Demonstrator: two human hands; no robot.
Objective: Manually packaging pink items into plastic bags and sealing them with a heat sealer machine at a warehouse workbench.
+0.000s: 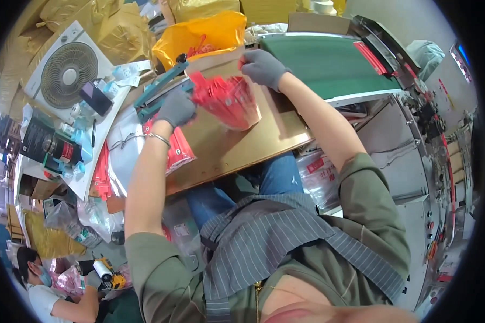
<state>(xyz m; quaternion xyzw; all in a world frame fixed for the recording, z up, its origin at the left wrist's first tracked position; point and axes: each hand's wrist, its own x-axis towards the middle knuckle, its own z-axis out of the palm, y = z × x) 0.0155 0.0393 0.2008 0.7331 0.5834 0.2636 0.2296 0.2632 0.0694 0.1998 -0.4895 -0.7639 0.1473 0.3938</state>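
Both my hands wear grey gloves. My left hand [178, 109] is closed at the left edge of a bundle of red plastic packets [227, 101] with a clear, shiny lower end. The bundle hangs tilted above a brown board [215, 156]. Beside the left hand lies a teal metal lever tool [159, 89] with a black knob. My right hand [263, 68] is closed near the board's far edge, right of the bundle. A bit of red shows at its fingertips, too small to name. More red packets [179, 153] lie under my left wrist.
An orange bag [199, 39] with red pieces stands at the far edge. A green conveyor belt [328, 67] runs to the right. At the left are a white fan [69, 75], a phone [96, 98] and small bottles. Another person [59, 293] works at the lower left.
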